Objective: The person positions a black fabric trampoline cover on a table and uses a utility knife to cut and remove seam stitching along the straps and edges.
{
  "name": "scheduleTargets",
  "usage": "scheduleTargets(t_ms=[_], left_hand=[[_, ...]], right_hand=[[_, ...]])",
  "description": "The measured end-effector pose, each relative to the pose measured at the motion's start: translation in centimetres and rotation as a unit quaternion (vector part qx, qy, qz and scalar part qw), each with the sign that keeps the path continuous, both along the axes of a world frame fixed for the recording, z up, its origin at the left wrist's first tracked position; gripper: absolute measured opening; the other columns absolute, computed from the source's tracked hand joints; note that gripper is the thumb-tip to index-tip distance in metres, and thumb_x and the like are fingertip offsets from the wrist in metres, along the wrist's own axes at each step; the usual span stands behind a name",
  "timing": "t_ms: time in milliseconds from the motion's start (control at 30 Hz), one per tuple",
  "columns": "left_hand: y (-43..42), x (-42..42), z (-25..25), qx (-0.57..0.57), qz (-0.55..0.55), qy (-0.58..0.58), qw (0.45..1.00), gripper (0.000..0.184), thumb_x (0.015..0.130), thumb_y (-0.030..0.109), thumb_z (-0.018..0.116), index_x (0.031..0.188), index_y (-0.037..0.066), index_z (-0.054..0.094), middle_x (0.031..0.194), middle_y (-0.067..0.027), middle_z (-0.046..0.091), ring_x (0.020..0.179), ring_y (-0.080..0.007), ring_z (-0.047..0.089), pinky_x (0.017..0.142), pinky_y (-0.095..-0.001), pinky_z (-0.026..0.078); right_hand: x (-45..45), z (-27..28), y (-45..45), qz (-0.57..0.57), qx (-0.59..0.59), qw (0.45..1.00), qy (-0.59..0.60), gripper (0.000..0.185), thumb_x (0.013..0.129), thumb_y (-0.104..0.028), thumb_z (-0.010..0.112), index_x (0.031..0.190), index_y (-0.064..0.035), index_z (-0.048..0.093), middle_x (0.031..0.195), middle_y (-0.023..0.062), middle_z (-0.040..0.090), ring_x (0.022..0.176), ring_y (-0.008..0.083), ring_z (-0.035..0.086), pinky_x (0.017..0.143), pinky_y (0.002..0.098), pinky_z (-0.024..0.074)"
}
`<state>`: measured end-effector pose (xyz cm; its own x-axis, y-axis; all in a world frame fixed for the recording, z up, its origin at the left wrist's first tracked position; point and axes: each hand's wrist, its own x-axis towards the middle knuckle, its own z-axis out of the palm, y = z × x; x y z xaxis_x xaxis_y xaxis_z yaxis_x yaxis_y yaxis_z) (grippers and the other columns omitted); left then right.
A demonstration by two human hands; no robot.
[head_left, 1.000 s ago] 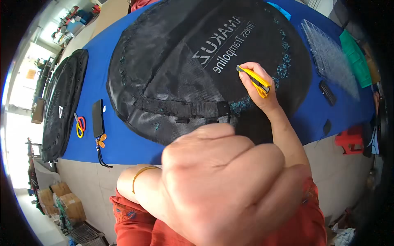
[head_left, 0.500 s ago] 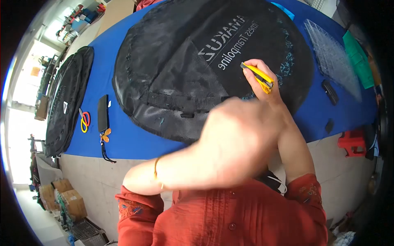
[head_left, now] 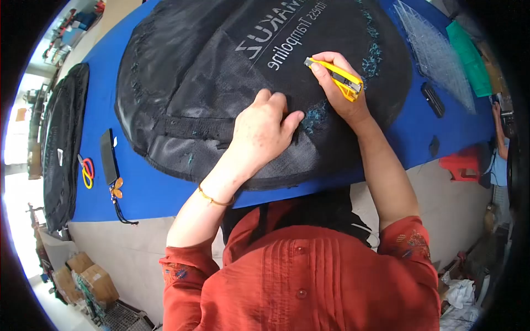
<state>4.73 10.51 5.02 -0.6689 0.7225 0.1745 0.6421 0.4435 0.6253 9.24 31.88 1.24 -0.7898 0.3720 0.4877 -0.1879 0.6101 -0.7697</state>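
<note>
The yellow tool, at one o'clock from mid-view over black fabric, is pinched by the right hand, forearm toward five; its long axis runs four-to-ten, tip at ten. At eight, the left hand touches the fabric, fingers curled, grip unclear.

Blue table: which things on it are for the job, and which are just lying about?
Seem part of the job:
yellow tool, in the right hand
round black cover, under the left hand

Seem just lying about:
scissors
phone-like black thing
green item
</note>
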Motion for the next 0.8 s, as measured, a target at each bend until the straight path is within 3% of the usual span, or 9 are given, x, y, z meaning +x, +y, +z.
scheduleTargets(t_ms=[67, 233, 300, 367, 500, 700, 800], left_hand=[[-0.6, -0.2, 0.1, -0.025, -0.026, -0.016, 0.999, 0.025, 0.088, 0.023, 0.075, 0.084, 0.001, 0.065, 0.087, -0.0169, 0.062, 0.079, -0.0376, 0.066, 0.073, -0.0449, 0.054], [-1.0, -0.6, -0.5, -0.001, -0.037, -0.045, 0.998, 0.019, 0.088, 0.017, 0.073, 0.084, 0.001, 0.063, 0.086, -0.0160, 0.060, 0.077, -0.0370, 0.064, 0.071, -0.0462, 0.052], [-1.0, -0.6, -0.8, 0.003, -0.039, -0.035, 0.999, 0.018, 0.088, 0.015, 0.072, 0.083, 0.001, 0.062, 0.085, -0.0157, 0.059, 0.076, -0.0373, 0.064, 0.069, -0.0467, 0.052], [-0.9, -1.0, 0.0, 0.003, -0.029, -0.130, 0.991, 0.015, 0.087, 0.010, 0.070, 0.081, 0.002, 0.059, 0.084, -0.0153, 0.057, 0.075, -0.0382, 0.062, 0.068, -0.0467, 0.052], [-0.7, -0.7, -0.5, 0.017, -0.005, -0.103, 0.995, 0.015, 0.087, 0.008, 0.072, 0.085, 0.000, 0.059, 0.087, -0.0166, 0.057, 0.078, -0.0401, 0.062, 0.069, -0.0450, 0.049], [-0.7, -2.4, -1.4, 0.018, 0.054, -0.029, 0.998, 0.011, 0.083, 0.002, 0.068, 0.085, 0.000, 0.058, 0.087, -0.0182, 0.056, 0.079, -0.0406, 0.060, 0.070, -0.0466, 0.051], [-1.1, -3.9, -1.1, 0.008, 0.067, -0.089, 0.994, 0.013, 0.084, 0.003, 0.069, 0.081, 0.001, 0.057, 0.083, -0.0162, 0.055, 0.075, -0.0386, 0.060, 0.068, -0.0451, 0.049]], right_hand=[[0.1, -0.5, 0.1, -0.017, -0.050, 0.998, -0.026, 0.017, 0.098, -0.020, 0.068, 0.108, -0.0064, 0.066, 0.104, 0.0079, 0.070, 0.096, 0.0182, 0.068, 0.087, 0.0306, 0.0549], [0.5, 0.5, 0.6, 0.001, -0.206, 0.978, -0.034, 0.026, 0.103, -0.030, 0.062, 0.113, -0.0081, 0.068, 0.099, 0.0019, 0.069, 0.083, 0.0081, 0.066, 0.072, 0.0230, 0.0522], [0.9, 2.6, 1.4, 0.038, -0.217, 0.973, -0.072, 0.030, 0.103, -0.034, 0.058, 0.115, -0.0084, 0.069, 0.101, 0.0022, 0.070, 0.081, 0.0076, 0.067, 0.071, 0.0216, 0.0509], [0.7, 5.0, 1.2, 0.084, -0.180, 0.979, -0.045, 0.029, 0.103, -0.032, 0.056, 0.113, -0.0080, 0.069, 0.105, 0.0041, 0.073, 0.079, 0.0079, 0.067, 0.070, 0.0218, 0.0505], [-1.9, 6.4, 0.4, 0.145, -0.165, 0.976, -0.010, 0.027, 0.104, -0.031, 0.055, 0.108, -0.0072, 0.067, 0.110, 0.0047, 0.074, 0.078, 0.0076, 0.066, 0.070, 0.0216, 0.0508], [-2.9, 2.1, -0.4, 0.124, -0.245, 0.961, -0.044, 0.033, 0.103, -0.038, 0.059, 0.110, -0.0072, 0.066, 0.111, 0.0064, 0.071, 0.079, 0.0086, 0.068, 0.068, 0.0221, 0.0543], [-3.5, 1.6, -0.2, 0.127, -0.263, 0.955, -0.042, 0.030, 0.104, -0.035, 0.059, 0.108, -0.0058, 0.067, 0.103, 0.0049, 0.071, 0.077, 0.0082, 0.067, 0.067, 0.0221, 0.0536]])
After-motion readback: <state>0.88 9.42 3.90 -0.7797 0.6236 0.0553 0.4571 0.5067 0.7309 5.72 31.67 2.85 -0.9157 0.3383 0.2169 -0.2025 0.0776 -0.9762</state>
